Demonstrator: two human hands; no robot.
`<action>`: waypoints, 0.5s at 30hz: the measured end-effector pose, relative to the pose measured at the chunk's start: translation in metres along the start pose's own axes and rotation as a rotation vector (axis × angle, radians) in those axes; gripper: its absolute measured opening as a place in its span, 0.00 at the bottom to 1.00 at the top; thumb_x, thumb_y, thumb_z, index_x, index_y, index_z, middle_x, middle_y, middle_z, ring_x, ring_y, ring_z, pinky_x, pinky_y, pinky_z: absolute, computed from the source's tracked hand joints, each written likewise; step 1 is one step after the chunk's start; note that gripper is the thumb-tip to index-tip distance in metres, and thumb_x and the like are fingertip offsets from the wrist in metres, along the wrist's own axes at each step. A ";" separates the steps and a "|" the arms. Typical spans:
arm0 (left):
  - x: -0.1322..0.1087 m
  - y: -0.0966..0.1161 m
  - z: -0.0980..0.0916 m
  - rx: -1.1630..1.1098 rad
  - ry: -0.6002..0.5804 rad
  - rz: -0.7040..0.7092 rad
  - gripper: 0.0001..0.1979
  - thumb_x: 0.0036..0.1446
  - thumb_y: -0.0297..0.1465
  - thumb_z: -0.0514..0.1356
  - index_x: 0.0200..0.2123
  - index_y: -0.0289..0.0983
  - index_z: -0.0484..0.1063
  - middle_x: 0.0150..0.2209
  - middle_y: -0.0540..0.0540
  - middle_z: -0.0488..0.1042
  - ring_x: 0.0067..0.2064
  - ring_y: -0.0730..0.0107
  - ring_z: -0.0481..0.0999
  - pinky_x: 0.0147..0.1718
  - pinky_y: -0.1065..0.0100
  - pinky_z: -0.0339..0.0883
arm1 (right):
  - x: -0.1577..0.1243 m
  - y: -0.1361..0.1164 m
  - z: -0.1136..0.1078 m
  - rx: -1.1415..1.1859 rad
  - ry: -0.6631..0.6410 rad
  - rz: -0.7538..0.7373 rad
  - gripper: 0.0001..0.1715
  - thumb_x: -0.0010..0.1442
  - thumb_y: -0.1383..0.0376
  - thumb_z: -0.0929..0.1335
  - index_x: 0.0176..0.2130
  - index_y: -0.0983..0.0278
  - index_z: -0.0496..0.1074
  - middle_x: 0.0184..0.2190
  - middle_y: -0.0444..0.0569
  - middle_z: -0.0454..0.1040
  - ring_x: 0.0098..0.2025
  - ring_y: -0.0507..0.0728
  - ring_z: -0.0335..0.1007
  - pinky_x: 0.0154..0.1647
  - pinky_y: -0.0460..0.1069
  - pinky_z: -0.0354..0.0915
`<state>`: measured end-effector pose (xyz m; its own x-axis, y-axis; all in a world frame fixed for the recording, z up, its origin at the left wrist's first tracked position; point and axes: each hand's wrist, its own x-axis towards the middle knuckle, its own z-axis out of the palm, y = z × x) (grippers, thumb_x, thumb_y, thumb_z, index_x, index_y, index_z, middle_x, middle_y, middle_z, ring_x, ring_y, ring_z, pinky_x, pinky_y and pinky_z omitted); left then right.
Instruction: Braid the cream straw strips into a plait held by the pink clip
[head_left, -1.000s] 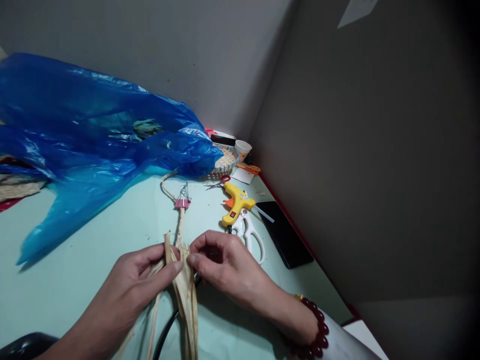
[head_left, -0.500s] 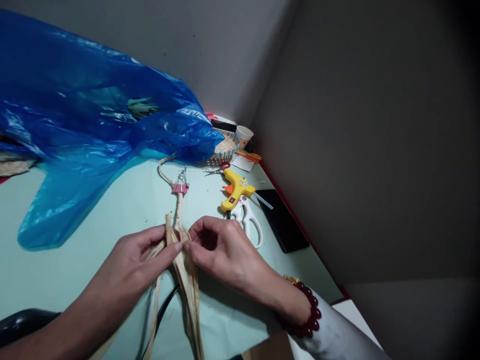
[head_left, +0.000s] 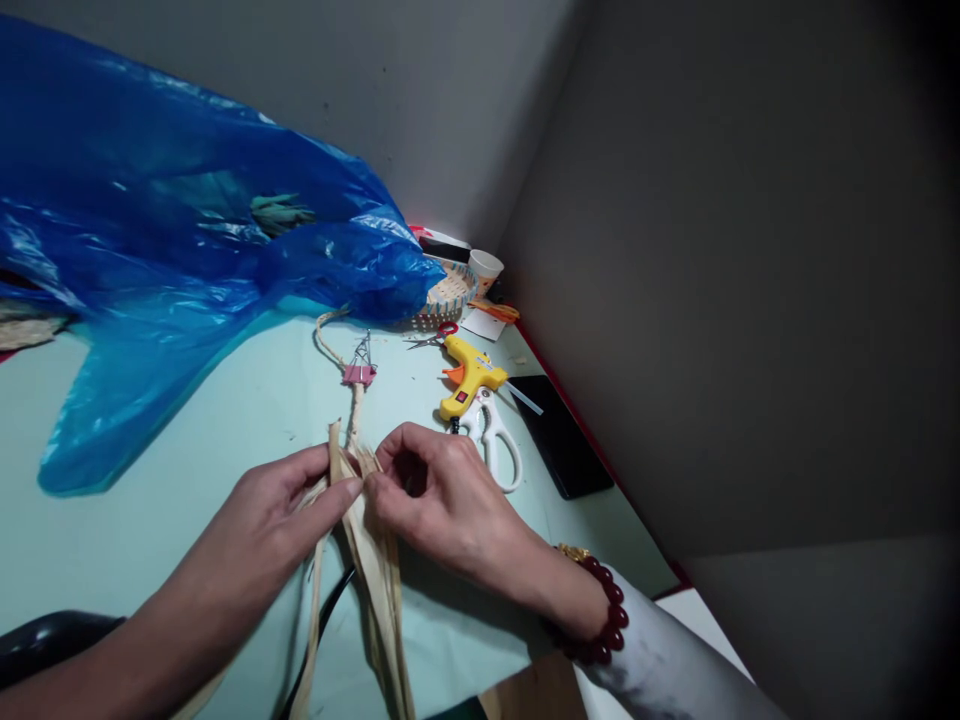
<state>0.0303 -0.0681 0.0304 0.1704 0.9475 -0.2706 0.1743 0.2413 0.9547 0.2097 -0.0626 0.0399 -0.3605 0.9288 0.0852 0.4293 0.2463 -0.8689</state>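
Note:
Pale dried husk strips point(head_left: 375, 565) hang down between my two hands, fanning toward the near edge. My left hand point(head_left: 289, 510) pinches some of the strips between thumb and fingers. Opposite it, my right hand point(head_left: 431, 490) is closed with thumb and index finger on the upper ends of the wide strips. Above my fingers the strips join a thin braided cord point(head_left: 357, 415). A pink binder clip point(head_left: 359, 374) grips that cord farther up, and the cord curls on past it toward the blue bag. My fingertips partly hide the join.
A large blue plastic bag point(head_left: 187, 240) fills the back left. To the right lie a yellow glue gun point(head_left: 472, 375), white-handled scissors point(head_left: 491, 435), red-handled scissors point(head_left: 446, 330) and a black tablet point(head_left: 562, 440). Behind them stand a woven basket point(head_left: 454, 288) and a paper cup point(head_left: 486, 265).
Both hands keep nearly the same pinch on the strips. My right hand and wrist have shifted slightly left, and the whole view has moved a little.

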 end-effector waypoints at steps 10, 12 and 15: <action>0.007 -0.010 -0.005 -0.003 -0.039 -0.009 0.16 0.50 0.41 0.65 0.40 0.38 0.77 0.42 0.47 0.84 0.44 0.53 0.77 0.46 0.63 0.67 | 0.003 -0.011 -0.010 0.306 0.132 -0.013 0.08 0.61 0.65 0.70 0.32 0.62 0.67 0.29 0.43 0.72 0.31 0.52 0.68 0.34 0.47 0.66; 0.006 -0.005 -0.003 0.040 -0.035 -0.017 0.18 0.48 0.46 0.64 0.37 0.39 0.76 0.40 0.47 0.82 0.44 0.52 0.76 0.45 0.62 0.66 | -0.008 -0.019 -0.022 0.483 0.173 -0.084 0.07 0.68 0.64 0.68 0.36 0.61 0.67 0.36 0.46 0.78 0.37 0.53 0.74 0.41 0.49 0.69; 0.005 -0.002 -0.003 0.088 -0.021 -0.007 0.21 0.47 0.52 0.62 0.31 0.40 0.76 0.33 0.48 0.78 0.41 0.52 0.74 0.42 0.62 0.65 | -0.041 -0.027 -0.050 0.549 0.384 -0.208 0.04 0.74 0.63 0.64 0.44 0.57 0.68 0.34 0.43 0.78 0.36 0.53 0.76 0.40 0.49 0.71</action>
<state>0.0284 -0.0629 0.0278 0.1890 0.9410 -0.2807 0.2601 0.2276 0.9384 0.2546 -0.0932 0.0846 -0.0284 0.9345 0.3549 -0.1339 0.3483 -0.9278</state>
